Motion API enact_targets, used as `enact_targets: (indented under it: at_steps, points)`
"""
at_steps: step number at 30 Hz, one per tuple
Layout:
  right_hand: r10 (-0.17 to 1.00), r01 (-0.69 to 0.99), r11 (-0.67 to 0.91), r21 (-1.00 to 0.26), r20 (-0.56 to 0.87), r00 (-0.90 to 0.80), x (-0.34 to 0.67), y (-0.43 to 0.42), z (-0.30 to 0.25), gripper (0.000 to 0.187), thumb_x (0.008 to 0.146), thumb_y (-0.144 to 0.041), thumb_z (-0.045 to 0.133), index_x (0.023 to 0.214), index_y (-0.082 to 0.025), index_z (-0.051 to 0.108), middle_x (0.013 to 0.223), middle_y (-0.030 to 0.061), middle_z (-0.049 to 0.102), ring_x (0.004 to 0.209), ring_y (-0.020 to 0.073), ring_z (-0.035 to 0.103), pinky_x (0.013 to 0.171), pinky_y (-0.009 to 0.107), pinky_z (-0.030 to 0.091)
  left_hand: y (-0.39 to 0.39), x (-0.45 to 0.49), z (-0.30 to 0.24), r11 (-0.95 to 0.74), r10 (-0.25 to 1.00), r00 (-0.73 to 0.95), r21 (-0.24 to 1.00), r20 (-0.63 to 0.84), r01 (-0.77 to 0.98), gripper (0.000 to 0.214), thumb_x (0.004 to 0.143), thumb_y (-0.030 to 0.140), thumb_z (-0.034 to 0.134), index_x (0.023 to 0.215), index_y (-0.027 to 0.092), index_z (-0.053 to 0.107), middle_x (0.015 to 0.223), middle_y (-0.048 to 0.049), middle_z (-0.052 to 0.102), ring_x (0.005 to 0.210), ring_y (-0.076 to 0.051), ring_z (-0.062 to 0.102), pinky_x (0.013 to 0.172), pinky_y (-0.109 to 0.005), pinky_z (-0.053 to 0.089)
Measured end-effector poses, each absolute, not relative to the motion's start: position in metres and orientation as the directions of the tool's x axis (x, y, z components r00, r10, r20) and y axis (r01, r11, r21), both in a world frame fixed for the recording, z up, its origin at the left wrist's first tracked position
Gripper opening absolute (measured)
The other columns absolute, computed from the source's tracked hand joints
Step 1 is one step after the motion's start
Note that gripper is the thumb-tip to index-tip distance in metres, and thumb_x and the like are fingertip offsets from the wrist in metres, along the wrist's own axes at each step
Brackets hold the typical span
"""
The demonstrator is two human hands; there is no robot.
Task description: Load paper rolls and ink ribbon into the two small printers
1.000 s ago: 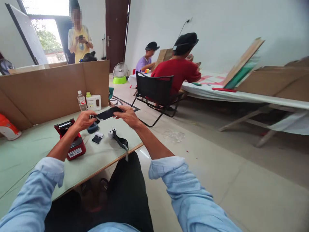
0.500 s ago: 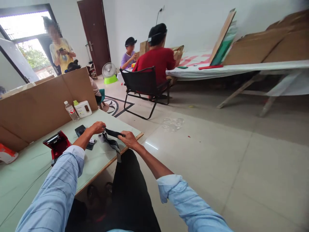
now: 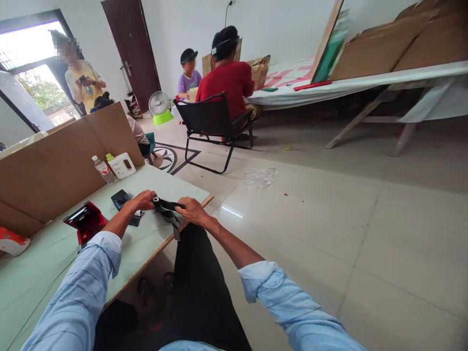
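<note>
My left hand [image 3: 145,200] is closed around a small roll [image 3: 156,200] with a pale core, its end turned toward me. From it a dark glossy ribbon [image 3: 168,204] stretches across to my right hand [image 3: 192,211], whose fingers pinch it. A loose grey-black tail [image 3: 176,229] hangs down over the table's wooden edge. Left of my left hand lies a dark flat device [image 3: 120,199], partly covered by my wrist. A red machine [image 3: 88,222] with its lid raised stands beside my left forearm.
On the pale green tabletop [image 3: 171,181] are a clear bottle [image 3: 105,170] and a white jug [image 3: 123,166], before a cardboard panel [image 3: 66,168]. An orange-white package [image 3: 12,241] lies at far left. A person in red [image 3: 226,95] sits in a black chair [image 3: 204,117] beyond.
My left hand has shifted slightly down and left, and the roll's end now faces me. My right hand has come a little closer to it. The ribbon stays between both hands.
</note>
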State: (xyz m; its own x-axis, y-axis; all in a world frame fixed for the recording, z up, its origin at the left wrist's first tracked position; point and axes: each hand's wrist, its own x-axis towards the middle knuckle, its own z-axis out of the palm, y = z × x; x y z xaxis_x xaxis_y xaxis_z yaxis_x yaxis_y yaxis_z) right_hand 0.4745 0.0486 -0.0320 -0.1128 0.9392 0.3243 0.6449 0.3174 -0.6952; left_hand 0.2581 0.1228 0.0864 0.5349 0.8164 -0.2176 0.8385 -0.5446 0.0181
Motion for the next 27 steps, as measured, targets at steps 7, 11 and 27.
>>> enact_targets:
  at_steps: [7, 11, 27]
  points:
    - [0.933, 0.695, 0.34, -0.633, 0.319, -0.166, 0.478, 0.044, -0.03, 0.018, 0.094, -0.022, 0.061, 0.082, -0.018, 0.074, 0.093, 0.0087, 0.075, 0.093, 0.0211, 0.064, 0.081, 0.027, 0.043, 0.111, 0.255, 0.076, -0.471, 0.874, 0.468, 0.006, -0.133, 0.882, 0.051, 0.076, 0.013, 0.066, 0.127, 0.02, 0.069, 0.116, -0.0126, 0.075, 0.109, -0.029, 0.07, 0.091, -0.034, 0.053]
    - [0.91, 0.687, 0.399, -0.607, 0.355, -0.214, 0.476, 0.039, -0.032, 0.016, 0.097, -0.026, 0.066, 0.108, -0.02, 0.076, 0.108, 0.0085, 0.078, 0.101, 0.0223, 0.066, 0.089, 0.03, 0.046, 0.102, 0.254, 0.076, -0.438, 0.895, 0.434, -0.009, -0.103, 0.899, 0.06, 0.079, 0.014, 0.065, 0.139, 0.019, 0.06, 0.126, -0.0147, 0.07, 0.119, -0.03, 0.067, 0.097, -0.036, 0.053]
    - [0.772, 0.543, 0.565, -0.621, 0.631, -0.081, 0.471, 0.02, -0.028, 0.036, 0.101, -0.027, 0.057, 0.135, -0.021, 0.065, 0.123, 0.012, 0.07, 0.106, 0.0252, 0.069, 0.097, 0.041, 0.057, 0.03, 0.25, 0.115, -0.468, 0.884, 0.455, -0.186, -0.108, 0.864, 0.027, 0.088, 0.004, 0.054, 0.105, 0.017, 0.07, 0.114, -0.0146, 0.072, 0.108, -0.028, 0.071, 0.088, -0.035, 0.053]
